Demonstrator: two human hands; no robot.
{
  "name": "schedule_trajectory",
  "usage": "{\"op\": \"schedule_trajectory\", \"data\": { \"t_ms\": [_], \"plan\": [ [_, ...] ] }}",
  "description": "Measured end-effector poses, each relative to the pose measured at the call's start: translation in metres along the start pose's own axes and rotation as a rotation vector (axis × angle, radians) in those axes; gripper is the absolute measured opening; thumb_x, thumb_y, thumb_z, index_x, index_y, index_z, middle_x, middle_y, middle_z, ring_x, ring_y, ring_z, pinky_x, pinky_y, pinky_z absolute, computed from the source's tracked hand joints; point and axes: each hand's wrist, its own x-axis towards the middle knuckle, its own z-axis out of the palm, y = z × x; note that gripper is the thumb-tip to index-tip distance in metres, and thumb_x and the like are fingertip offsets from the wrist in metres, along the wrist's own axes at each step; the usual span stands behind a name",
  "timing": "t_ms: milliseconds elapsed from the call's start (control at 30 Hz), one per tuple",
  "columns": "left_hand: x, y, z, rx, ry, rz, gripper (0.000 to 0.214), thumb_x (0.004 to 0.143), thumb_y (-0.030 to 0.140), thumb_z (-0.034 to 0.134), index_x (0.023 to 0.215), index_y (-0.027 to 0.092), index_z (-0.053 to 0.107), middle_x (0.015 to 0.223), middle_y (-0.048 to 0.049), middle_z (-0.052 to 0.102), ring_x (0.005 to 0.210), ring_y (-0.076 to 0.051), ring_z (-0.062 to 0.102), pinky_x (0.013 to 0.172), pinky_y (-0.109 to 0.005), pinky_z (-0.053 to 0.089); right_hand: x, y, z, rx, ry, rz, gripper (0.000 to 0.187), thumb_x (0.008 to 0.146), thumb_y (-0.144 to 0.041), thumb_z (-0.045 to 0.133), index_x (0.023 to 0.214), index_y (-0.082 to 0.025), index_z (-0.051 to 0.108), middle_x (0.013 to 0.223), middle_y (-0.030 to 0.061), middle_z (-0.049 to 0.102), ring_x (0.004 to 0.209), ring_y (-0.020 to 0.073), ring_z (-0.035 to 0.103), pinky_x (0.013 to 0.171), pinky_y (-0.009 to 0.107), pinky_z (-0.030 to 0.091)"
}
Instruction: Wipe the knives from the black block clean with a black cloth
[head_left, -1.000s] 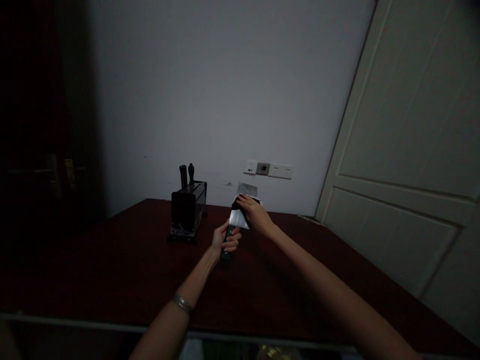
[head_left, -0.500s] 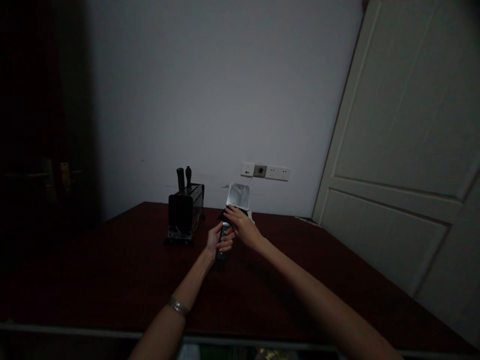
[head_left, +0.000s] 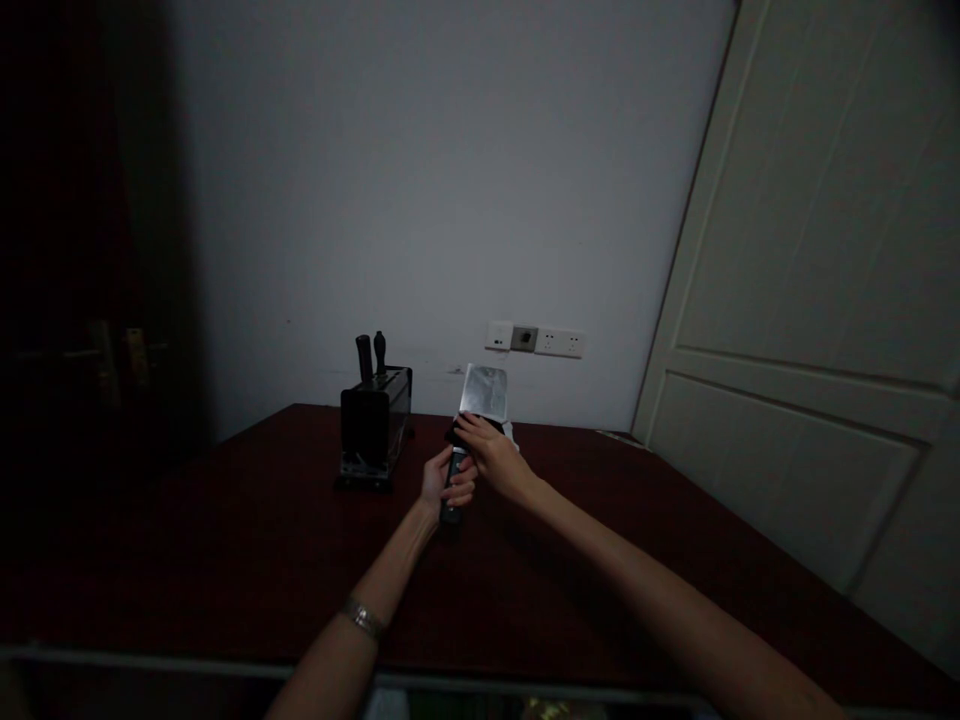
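Observation:
My left hand point(head_left: 442, 480) is wrapped around the dark handle of a cleaver point(head_left: 484, 392), whose broad, shiny blade points up and away from me. Across the lower blade lies my right hand point(head_left: 491, 448), its fingers bent over the metal. A crumpled white piece, like a cloth point(head_left: 511, 432), shows past the blade's right edge, beside the right hand. Dark patches cover the blade under the fingers; I cannot tell whether they are shadow or material. Left of the hands, a black knife block point(head_left: 366, 430) with two dark handles point(head_left: 372, 355) sticking up stands on the table.
The dark red table point(head_left: 300, 560) reaches back to a plain wall point(head_left: 450, 180) with a row of sockets point(head_left: 536, 340). A pale panelled door point(head_left: 810, 300) leans in at the right. Some things below the table's front edge are too dark to make out.
The view has shifted slightly, so everything sits a little further right. Both hands keep nearly the same hold on the cleaver.

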Motion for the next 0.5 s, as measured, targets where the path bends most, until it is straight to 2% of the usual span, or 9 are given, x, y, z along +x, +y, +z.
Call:
{"op": "schedule_trajectory", "data": {
  "t_ms": [67, 133, 300, 400, 500],
  "plan": [
    [0.001, 0.000, 0.001, -0.006, 0.000, -0.013, 0.040, 0.088, 0.045, 0.028, 0.063, 0.016, 0.037, 0.046, 0.0084, 0.025, 0.026, -0.001, 0.008, 0.025, -0.012, 0.016, -0.002, 0.002, -0.004, 0.005, -0.028, -0.025, 0.050, 0.075, 0.000, 0.043, 0.122, -0.015, 0.051, 0.131, 0.0118, 0.048, 0.128, 0.0190, 0.032, 0.104, 0.041, 0.032],
    [0.002, -0.003, 0.004, -0.013, -0.016, -0.047, 0.042, 0.089, 0.047, 0.028, 0.063, 0.015, 0.038, 0.046, 0.0083, 0.026, 0.026, -0.001, 0.008, 0.024, -0.012, 0.015, 0.005, 0.016, -0.014, -0.011, -0.015, -0.011, 0.049, 0.076, -0.001, 0.042, 0.121, -0.016, 0.052, 0.130, 0.0109, 0.049, 0.128, 0.0191, 0.034, 0.104, 0.041, 0.033],
    [0.003, -0.009, 0.011, -0.010, -0.047, -0.102, 0.042, 0.089, 0.047, 0.026, 0.064, 0.015, 0.039, 0.046, 0.0078, 0.027, 0.026, -0.001, 0.009, 0.025, -0.013, 0.017, 0.031, 0.055, -0.031, -0.078, 0.131, 0.146, 0.047, 0.076, 0.002, 0.039, 0.117, -0.015, 0.056, 0.126, 0.0122, 0.053, 0.126, 0.0210, 0.036, 0.103, 0.042, 0.033],
    [0.002, -0.010, 0.009, -0.011, -0.043, -0.104, 0.040, 0.089, 0.046, 0.028, 0.064, 0.016, 0.037, 0.047, 0.0078, 0.027, 0.026, -0.001, 0.010, 0.025, -0.013, 0.018, 0.027, 0.049, -0.022, -0.051, 0.169, 0.173, 0.047, 0.076, 0.001, 0.040, 0.116, -0.018, 0.057, 0.125, 0.0102, 0.054, 0.126, 0.0209, 0.037, 0.103, 0.044, 0.033],
    [0.002, -0.009, 0.005, -0.009, -0.030, -0.059, 0.039, 0.088, 0.046, 0.031, 0.064, 0.016, 0.036, 0.047, 0.0080, 0.027, 0.026, -0.001, 0.009, 0.025, -0.013, 0.016, 0.008, 0.021, -0.008, -0.007, 0.093, 0.095, 0.046, 0.077, 0.000, 0.041, 0.118, -0.015, 0.055, 0.126, 0.0123, 0.052, 0.127, 0.0206, 0.035, 0.103, 0.044, 0.032]
  ]
}}
